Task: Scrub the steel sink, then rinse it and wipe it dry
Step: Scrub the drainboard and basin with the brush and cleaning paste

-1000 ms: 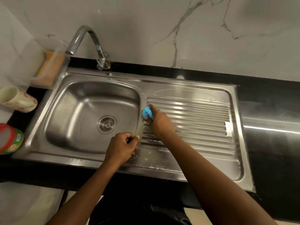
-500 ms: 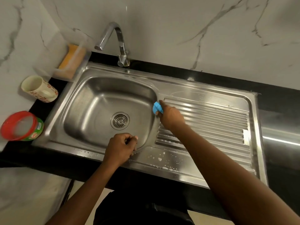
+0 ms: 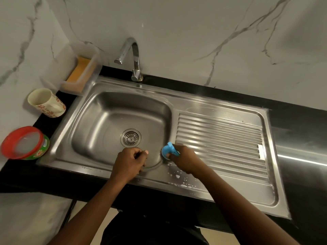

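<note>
The scrubber (image 3: 169, 150) sits on the ridge between the basin and drainboard of the sink (image 3: 221, 108), near the front corner. The right hand (image 3: 185, 160) grips it, fingers curled over its top. It appears light and pliable. With suds (image 3: 177, 176) close by it is likely slippery, so hold it from above and press firmly. The left hand (image 3: 129, 161) rests at the front rim, fingers curled, nothing visible in it. The tub (image 3: 38, 153) label lettering is unreadable.
</note>
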{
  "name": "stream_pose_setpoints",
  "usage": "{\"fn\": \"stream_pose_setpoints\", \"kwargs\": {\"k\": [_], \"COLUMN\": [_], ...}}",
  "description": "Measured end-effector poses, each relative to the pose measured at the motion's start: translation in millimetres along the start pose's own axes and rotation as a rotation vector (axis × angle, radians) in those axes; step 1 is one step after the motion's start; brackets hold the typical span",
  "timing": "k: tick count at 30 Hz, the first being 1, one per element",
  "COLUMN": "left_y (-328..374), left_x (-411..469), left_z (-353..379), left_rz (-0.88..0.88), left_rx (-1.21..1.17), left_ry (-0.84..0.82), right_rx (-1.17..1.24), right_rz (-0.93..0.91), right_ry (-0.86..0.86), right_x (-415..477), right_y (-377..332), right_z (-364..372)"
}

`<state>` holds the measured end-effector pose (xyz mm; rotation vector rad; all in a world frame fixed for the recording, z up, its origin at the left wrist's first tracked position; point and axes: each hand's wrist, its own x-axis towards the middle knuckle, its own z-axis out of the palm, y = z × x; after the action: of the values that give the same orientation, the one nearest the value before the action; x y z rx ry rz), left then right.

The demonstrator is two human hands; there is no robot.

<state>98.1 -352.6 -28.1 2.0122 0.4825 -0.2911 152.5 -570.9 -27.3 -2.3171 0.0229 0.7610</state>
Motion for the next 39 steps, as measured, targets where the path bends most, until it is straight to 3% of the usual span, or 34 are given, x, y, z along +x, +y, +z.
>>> {"fn": "stream_pose_setpoints", "kwargs": {"k": [3,5,11,26,34,39], "left_y": [-4,-11,-36,-105,-142,-154], "left_x": [0,0,1,5,-1,-3], "left_z": [-19,-34,-85,-193,-224,-234], "left_rz": [0.001,-0.006,-0.039,-0.098,-0.162,-0.217], "left_rx": [-0.02,-0.032,-0.09,-0.188,-0.21,-0.248], "left_ry": [0.025,0.046,0.099,0.275,0.304,0.308], "right_rx": [0.424,0.564,0.658,0.27,-0.22,-0.459], "right_rz": [0.111,0.139,-0.031,-0.497,-0.799,-0.804], "right_ry": [-0.067,-0.066,-0.116,-0.221,-0.235,-0.27], "right_x": [0,3,18,69,94,103], "right_y": [-19,-38,-113,-307,-355,-364], "right_z": [1,9,39,154,232,259]}}
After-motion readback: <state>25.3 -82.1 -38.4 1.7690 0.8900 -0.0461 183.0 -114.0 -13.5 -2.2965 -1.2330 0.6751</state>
